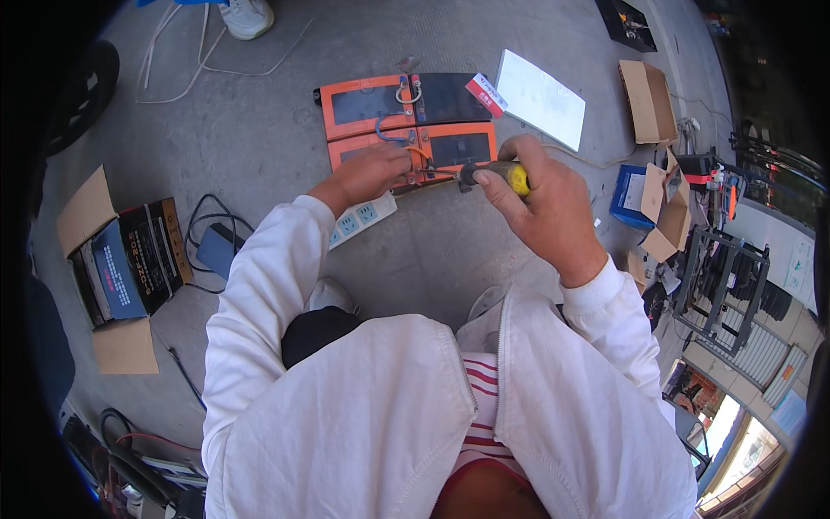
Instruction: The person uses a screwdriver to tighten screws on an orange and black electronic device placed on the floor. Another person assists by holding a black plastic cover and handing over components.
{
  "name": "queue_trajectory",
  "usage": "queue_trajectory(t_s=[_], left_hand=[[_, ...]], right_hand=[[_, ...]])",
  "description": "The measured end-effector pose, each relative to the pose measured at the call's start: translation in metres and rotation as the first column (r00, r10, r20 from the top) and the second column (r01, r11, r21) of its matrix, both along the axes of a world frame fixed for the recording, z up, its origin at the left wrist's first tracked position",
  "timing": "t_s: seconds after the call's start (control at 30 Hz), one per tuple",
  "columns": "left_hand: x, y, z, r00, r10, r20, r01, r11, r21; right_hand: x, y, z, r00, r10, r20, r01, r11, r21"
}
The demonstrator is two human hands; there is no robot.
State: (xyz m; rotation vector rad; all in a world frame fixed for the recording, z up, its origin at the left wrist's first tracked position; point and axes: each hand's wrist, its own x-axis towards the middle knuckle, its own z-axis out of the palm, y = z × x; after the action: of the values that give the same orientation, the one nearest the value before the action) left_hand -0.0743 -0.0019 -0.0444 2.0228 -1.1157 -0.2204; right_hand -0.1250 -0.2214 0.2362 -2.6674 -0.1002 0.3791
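Several orange and black batteries (367, 102) lie grouped on the floor in front of me, joined by short cables at their terminals. My right hand (553, 208) is wrapped round the yellow and black handle of a screwdriver (519, 179). Its thin shaft points left to a terminal on the near edge of the batteries. By that same terminal, the fingers of my left hand (367, 176) are pinched together next to a short orange cable (418, 150). What those fingers hold is hidden. A blue-grey cable (386, 136) loops between terminals just beyond them.
A white power strip (365, 220) lies below my left wrist. Beyond the batteries are a white flat box (540, 99) and a small red-and-white packet (487, 94). An opened carton (130, 264) stands left, near a blue adapter (222, 251). More cartons (648, 102) line the right.
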Motion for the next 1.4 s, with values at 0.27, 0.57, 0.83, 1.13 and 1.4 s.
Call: queue_trajectory(t_s=[0.27,0.57,0.83,1.13,1.4], left_hand=[[0.0,0.0,0.001,0.999,-0.003,-0.045,0.003,1.0,0.002],[-0.001,0.0,-0.001,0.999,-0.001,-0.052,0.001,1.0,-0.016],[0.0,0.0,0.0,0.998,-0.012,-0.06,0.013,1.0,0.011],[0.0,0.0,0.001,0.997,-0.001,-0.073,0.004,0.999,0.039],[0.0,-0.001,0.003,0.998,-0.005,-0.067,0.006,1.0,0.018]], right_hand=[[-0.004,0.0,-0.001,0.98,0.142,0.14,-0.141,0.99,-0.014],[-0.007,0.0,-0.001,0.973,0.182,0.139,-0.175,0.983,-0.06],[-0.009,-0.004,0.001,0.941,0.257,0.218,-0.278,0.958,0.068],[-0.009,0.001,0.003,0.993,0.101,0.067,-0.092,0.988,-0.121],[-0.009,0.003,0.008,0.998,-0.02,-0.059,0.014,0.994,-0.109]])
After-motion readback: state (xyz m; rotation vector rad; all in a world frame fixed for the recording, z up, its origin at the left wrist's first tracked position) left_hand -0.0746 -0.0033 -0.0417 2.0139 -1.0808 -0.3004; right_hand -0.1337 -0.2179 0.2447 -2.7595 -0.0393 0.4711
